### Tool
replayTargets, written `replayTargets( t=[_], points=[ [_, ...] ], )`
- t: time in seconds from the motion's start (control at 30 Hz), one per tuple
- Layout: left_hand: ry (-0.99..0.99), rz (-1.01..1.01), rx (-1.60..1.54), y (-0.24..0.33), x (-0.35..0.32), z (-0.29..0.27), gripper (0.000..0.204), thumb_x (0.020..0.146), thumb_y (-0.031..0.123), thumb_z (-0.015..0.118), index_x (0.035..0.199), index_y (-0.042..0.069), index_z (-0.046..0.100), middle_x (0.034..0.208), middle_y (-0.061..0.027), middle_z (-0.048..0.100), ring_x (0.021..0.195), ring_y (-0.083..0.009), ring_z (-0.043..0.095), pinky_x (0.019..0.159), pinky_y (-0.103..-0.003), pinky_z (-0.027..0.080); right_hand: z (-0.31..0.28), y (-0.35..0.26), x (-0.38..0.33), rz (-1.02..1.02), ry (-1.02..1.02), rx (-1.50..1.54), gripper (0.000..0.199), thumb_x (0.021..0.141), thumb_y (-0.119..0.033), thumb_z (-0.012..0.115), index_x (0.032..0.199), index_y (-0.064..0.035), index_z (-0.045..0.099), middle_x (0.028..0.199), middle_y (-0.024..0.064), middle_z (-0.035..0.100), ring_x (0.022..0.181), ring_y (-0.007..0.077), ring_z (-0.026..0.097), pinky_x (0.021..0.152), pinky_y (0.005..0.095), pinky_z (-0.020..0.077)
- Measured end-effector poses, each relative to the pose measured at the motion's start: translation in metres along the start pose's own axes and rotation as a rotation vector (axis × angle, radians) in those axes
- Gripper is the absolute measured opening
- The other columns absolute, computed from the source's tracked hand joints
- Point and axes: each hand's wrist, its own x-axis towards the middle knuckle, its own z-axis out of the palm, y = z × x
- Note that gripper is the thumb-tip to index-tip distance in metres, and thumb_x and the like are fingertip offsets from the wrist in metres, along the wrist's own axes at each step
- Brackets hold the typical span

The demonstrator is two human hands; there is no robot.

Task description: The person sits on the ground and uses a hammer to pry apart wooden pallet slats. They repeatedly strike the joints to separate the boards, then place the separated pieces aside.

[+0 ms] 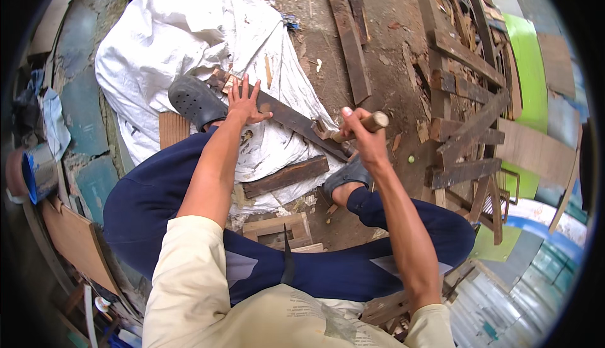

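A long dark wooden plank [287, 117] lies slantwise over a white cloth [170, 26], between my two feet in dark clogs. My left hand [244, 103] rests on the plank near its far-left end, fingers spread and flat. My right hand [367, 141] is closed around the light wooden handle of a hammer [343, 137]. The hammer's head is close to the plank's near-right part; I cannot tell whether it touches. A short dark wood block [287, 176] lies on the cloth, nearer to me than the plank.
Long dark beams [345, 36] lie on the dirt ground ahead. A pile of timber [469, 121] stands to the right, beside a green panel [528, 64]. A small wooden frame [277, 227] sits between my legs. On the left are a blue can [39, 171] and boards [79, 244].
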Motion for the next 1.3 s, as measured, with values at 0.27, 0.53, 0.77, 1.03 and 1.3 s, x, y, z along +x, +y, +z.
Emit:
replayTargets(
  t=[0.27, 0.53, 0.77, 1.03, 1.3],
  points=[
    [-0.155, -0.025, 0.0, 0.003, 0.007, -0.008, 0.126, 0.073, 0.084, 0.057, 0.157, 0.027, -0.017, 0.16, -0.0193, -0.03, 0.144, -0.0476, -0.028, 0.117, -0.061, -0.004, 0.066, 0.085, 0.069, 0.394, 0.03, -0.143, 0.06, 0.083, -0.063, 0.069, 0.069, -0.0052, 0.062, 0.064, 0.0024, 0.056, 0.06, 0.0142, 0.051, 0.059, 0.032, 0.0408],
    [-0.197, -0.073, 0.0, 0.005, 0.007, -0.01, 0.121, 0.076, 0.083, 0.055, 0.157, 0.031, -0.018, 0.16, -0.0147, -0.03, 0.144, -0.0444, -0.031, 0.116, -0.06, -0.008, 0.107, 0.087, 0.094, 0.424, 0.033, -0.27, 0.059, 0.084, -0.06, 0.069, 0.065, -0.0059, 0.059, 0.064, 0.0032, 0.054, 0.061, 0.0156, 0.048, 0.059, 0.0351, 0.0394],
    [-0.203, -0.08, -0.01, 0.008, 0.007, -0.012, 0.119, 0.076, 0.082, 0.056, 0.157, 0.034, -0.017, 0.161, -0.0106, -0.03, 0.145, -0.0417, -0.032, 0.117, -0.058, -0.008, 0.139, 0.076, 0.121, 0.269, 0.128, -0.299, 0.054, 0.083, -0.052, 0.071, 0.071, 0.0008, 0.066, 0.063, 0.0078, 0.061, 0.062, 0.019, 0.054, 0.063, 0.0377, 0.0435],
    [-0.196, -0.092, -0.037, 0.005, 0.011, -0.012, 0.113, 0.078, 0.082, 0.052, 0.157, 0.035, -0.015, 0.162, -0.0091, -0.029, 0.146, -0.0408, -0.03, 0.117, -0.058, -0.008, 0.119, 0.038, 0.118, -0.134, 0.02, 0.022, 0.038, 0.09, -0.03, 0.068, 0.062, -0.0077, 0.058, 0.058, -0.0027, 0.052, 0.055, 0.0076, 0.044, 0.052, 0.0282, 0.0333],
    [-0.214, -0.096, -0.03, 0.007, 0.011, -0.013, 0.109, 0.081, 0.08, 0.049, 0.157, 0.036, -0.016, 0.162, -0.0079, -0.03, 0.146, -0.0386, -0.031, 0.117, -0.056, -0.01, 0.077, 0.082, 0.103, 0.225, 0.121, -0.124, 0.045, 0.091, -0.045, 0.071, 0.065, -0.0095, 0.058, 0.061, 0.0009, 0.057, 0.057, 0.0102, 0.05, 0.056, 0.0297, 0.0396]
  ],
)
